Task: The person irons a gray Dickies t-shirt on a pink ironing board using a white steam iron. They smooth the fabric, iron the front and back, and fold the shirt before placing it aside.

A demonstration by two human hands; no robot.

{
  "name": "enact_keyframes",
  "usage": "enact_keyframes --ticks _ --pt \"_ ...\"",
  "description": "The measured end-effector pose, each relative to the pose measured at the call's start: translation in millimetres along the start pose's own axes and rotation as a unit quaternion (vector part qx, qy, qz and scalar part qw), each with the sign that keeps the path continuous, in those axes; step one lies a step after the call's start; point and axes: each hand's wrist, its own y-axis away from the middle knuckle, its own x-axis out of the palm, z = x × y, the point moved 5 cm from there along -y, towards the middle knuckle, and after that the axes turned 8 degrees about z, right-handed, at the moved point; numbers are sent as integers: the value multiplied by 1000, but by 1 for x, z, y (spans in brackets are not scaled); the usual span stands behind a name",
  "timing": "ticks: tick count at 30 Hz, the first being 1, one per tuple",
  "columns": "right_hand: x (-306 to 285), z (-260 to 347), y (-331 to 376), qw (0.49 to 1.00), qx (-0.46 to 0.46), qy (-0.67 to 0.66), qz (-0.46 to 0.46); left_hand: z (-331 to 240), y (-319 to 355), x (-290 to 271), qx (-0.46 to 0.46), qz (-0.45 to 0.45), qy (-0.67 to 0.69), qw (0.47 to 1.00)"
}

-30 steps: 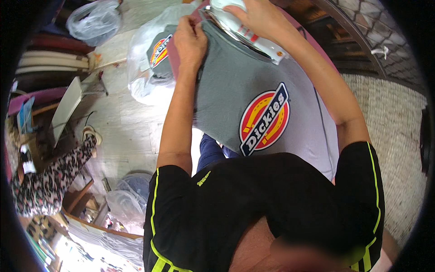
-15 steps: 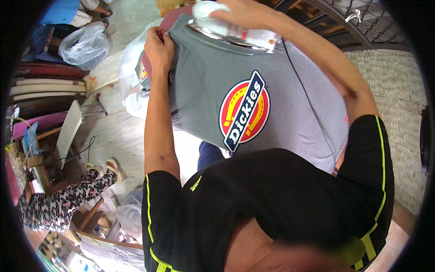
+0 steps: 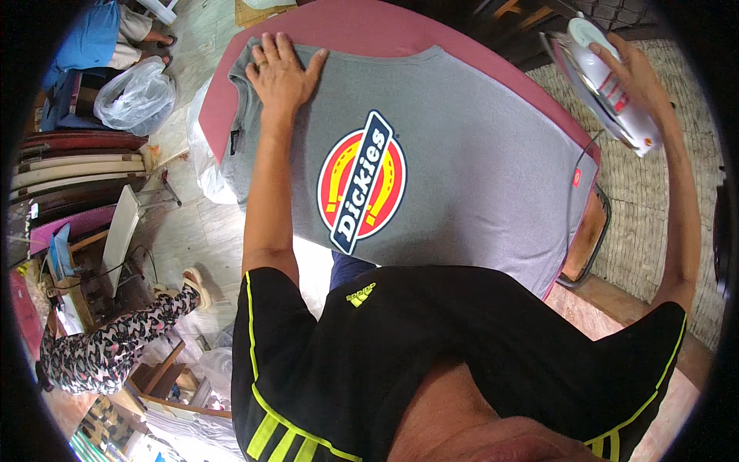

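A grey T-shirt (image 3: 477, 146) with a large red, yellow and navy printed emblem lies spread over a maroon ironing board (image 3: 346, 25). My left hand (image 3: 283, 77) rests flat on the shirt's upper left part, fingers spread. Off the board's right side, my right hand (image 3: 640, 77) grips the handle of a white and silver iron (image 3: 608, 92). The iron is tilted, its shiny soleplate facing left, apart from the shirt. Its dark cord (image 3: 573, 208) trails down over the shirt's right edge, by a small red tag (image 3: 576, 178).
A clear plastic bag (image 3: 138, 96) lies on the tiled floor at left, near a person in blue (image 3: 88, 35). Stacked boards (image 3: 81, 165) stand below it. Another person's patterned trousers (image 3: 115, 339) show lower left. A woven mat (image 3: 531, 81) covers the ground at right.
The iron has left the shirt and moved right in my right hand. My left hand has gone from pinching the shirt's edge to lying flat. The shirt now lies flatter, further left.
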Motion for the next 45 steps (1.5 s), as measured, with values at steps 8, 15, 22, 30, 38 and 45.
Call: enact_keyframes --ticks 8,15,22,30,38,45 --pt "126 114 -35 947 -259 -186 -35 7 -12 5 3 16 -6 1000" --pt "142 206 -59 929 -346 -112 -72 18 -9 7 24 -2 4 1000" --pt "112 293 -58 944 -305 -123 -34 41 -11 -22 141 -118 114 976" --pt "107 373 -92 923 -342 -159 -76 84 -13 -28 42 -132 260 956" --pt "103 426 -111 925 -334 -176 -47 121 2 -29 -85 -120 178 973" --pt "100 447 -124 910 -334 -245 13 118 2 -25 -68 -126 206 968"
